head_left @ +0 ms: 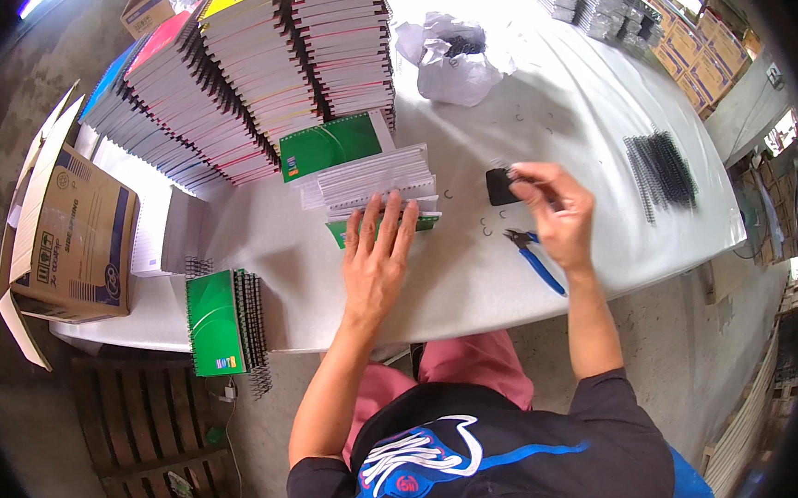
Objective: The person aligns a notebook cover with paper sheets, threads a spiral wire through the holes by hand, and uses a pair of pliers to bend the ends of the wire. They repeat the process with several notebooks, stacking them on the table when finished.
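Observation:
My left hand (376, 251) lies with its fingers stretched out on a leaning bundle of white punched pages (376, 178). A green notebook cover (341, 235) shows beneath those fingers at the bundle's near edge. My right hand (559, 215) is raised over the table with thumb and fingertips drawn together; what they hold, if anything, is too small to make out. Just beside those fingertips is a small black flat piece (503, 187). Cutting pliers with blue handles (543, 267) lie close to the right wrist. A green notebook (341, 147) rests behind the page bundle.
Tall stacks of spiral notebooks (252, 69) stand at the back left. A cardboard box (74, 235) and green spiral notebooks (214, 322) are at the left. Black spiral coils (662, 173) lie at the right, a plastic bag (456, 78) behind, with small wire bits scattered between.

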The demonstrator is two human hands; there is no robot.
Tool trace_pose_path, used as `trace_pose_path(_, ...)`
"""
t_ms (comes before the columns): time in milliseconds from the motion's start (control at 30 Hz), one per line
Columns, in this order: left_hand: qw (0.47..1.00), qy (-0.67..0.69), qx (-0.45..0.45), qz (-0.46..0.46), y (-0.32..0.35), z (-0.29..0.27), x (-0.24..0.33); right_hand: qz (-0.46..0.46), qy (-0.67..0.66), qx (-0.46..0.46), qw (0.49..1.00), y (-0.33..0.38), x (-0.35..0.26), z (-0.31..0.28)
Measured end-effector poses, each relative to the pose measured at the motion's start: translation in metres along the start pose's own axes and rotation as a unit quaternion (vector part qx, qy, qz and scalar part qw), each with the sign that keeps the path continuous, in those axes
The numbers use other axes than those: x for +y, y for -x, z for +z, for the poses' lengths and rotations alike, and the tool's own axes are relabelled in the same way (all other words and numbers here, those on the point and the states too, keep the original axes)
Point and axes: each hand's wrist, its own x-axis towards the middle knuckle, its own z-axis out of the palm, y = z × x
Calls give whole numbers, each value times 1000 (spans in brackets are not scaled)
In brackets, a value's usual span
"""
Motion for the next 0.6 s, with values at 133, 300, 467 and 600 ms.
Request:
trace_pose_path(133, 1000, -14, 3, 10, 2, 1, 2, 55, -35, -80, 995, 14, 6, 32)
trace_pose_path(300, 998, -24, -49, 15, 10, -4, 4, 140, -29, -180, 973, 14, -3, 44)
trace_pose_path(467, 998, 36, -52, -17, 4, -8, 6, 24, 55, -223, 973, 17, 5, 50)
trace_pose_path(600, 999, 19, -36, -2, 9, 0, 5, -37, 160, -235, 958, 23, 7, 55)
